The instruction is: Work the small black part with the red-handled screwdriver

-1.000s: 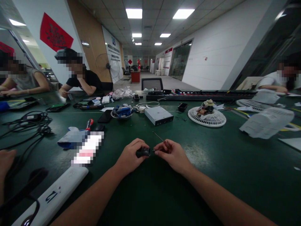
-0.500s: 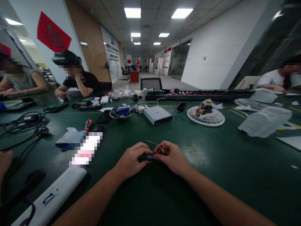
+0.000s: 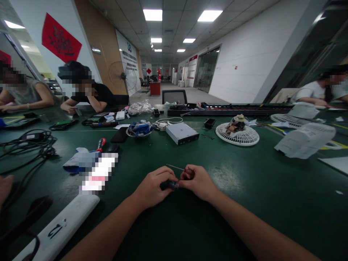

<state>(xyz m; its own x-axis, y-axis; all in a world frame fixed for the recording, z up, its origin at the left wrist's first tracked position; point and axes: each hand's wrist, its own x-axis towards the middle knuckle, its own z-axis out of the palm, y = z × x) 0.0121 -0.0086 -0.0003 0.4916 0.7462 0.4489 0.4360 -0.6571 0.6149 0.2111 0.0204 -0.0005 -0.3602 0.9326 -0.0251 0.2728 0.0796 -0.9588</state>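
Left hand [image 3: 150, 185]: fingers closed, curled over a small black cylindrical part [image 3: 169, 185].
Right hand [image 3: 199, 183]: fingers closed around the handle of a small screwdriver [image 3: 189, 171], just beside the left hand's fingertips.
Part location: between the two hands, over the green table mat [image 3: 272, 221]; whether it touches the mat cannot be told.
Part, hidden: most of it is behind the fingers; both ends are covered, so its exact kind cannot be made out.
Screwdriver: reddish handle mostly covered; thin metal shaft [image 3: 175, 167] points left, just above the left hand's knuckles, and its tip is not in the part.
Nearby, left: a red-handled screwdriver [image 3: 100, 144], a blue-and-white glove [image 3: 78, 163], a pixelated object [image 3: 99, 173] that cannot be identified, black cables [image 3: 27, 145].
Nearby, ahead: a silver optical drive [image 3: 182, 133], a metal bowl [image 3: 140, 133] holding blue items, a white fan grille [image 3: 237, 139] with small objects on it.
Lower left: a long white bar [image 3: 57, 228] marked with dark characters, cut off by the frame.
Other people: a co-worker's hand [image 3: 5, 186] at the left edge, partly cut off; a co-worker in black [image 3: 92, 96] across the table, hand on the table's far edge.
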